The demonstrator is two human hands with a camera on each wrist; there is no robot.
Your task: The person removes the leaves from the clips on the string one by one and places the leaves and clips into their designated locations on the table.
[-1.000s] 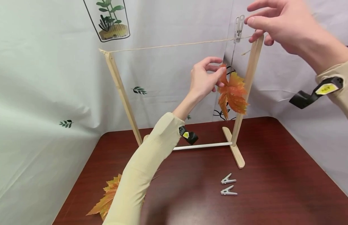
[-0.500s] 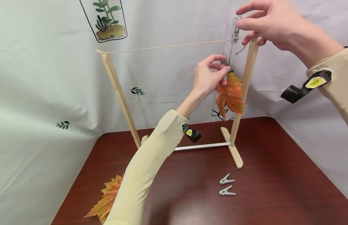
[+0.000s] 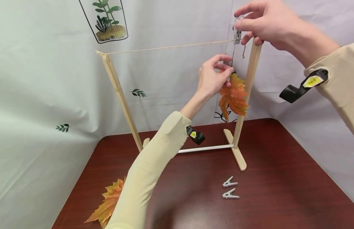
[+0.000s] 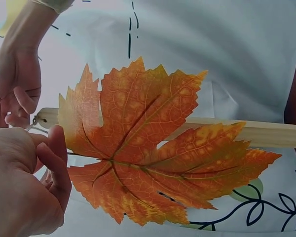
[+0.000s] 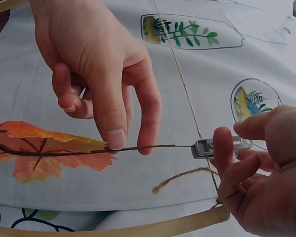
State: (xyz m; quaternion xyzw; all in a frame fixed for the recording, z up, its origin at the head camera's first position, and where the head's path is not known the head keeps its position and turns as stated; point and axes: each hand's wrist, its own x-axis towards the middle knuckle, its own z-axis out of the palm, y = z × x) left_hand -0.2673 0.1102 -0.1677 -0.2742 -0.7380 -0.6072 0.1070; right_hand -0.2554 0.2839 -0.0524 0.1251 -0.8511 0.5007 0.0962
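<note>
An orange artificial maple leaf (image 3: 234, 97) hangs by its thin dark stem from a grey clothespin (image 3: 237, 37), which sits on a twine line (image 3: 165, 47) near the right post. My left hand (image 3: 210, 78) pinches the leaf at its stem; in the right wrist view the thumb (image 5: 116, 138) lies right at the stem. My right hand (image 3: 265, 24) grips the clothespin's upper end between thumb and fingers. Seen from the left wrist, the leaf (image 4: 143, 153) spreads broad side to the camera, and part of the stem is hidden behind the fingers.
Two wooden posts (image 3: 121, 95) carry the line, joined low by a white rod (image 3: 205, 149). Two more clothespins (image 3: 230, 193) lie on the dark red table (image 3: 280, 190). More leaves (image 3: 108, 203) lie at the front left, partly behind my left sleeve. Printed white cloth hangs behind.
My right hand has moved left and closed in on the clothespin, which it now grips. My left hand has shifted slightly right, from the leaf's upper lobe to its stem.
</note>
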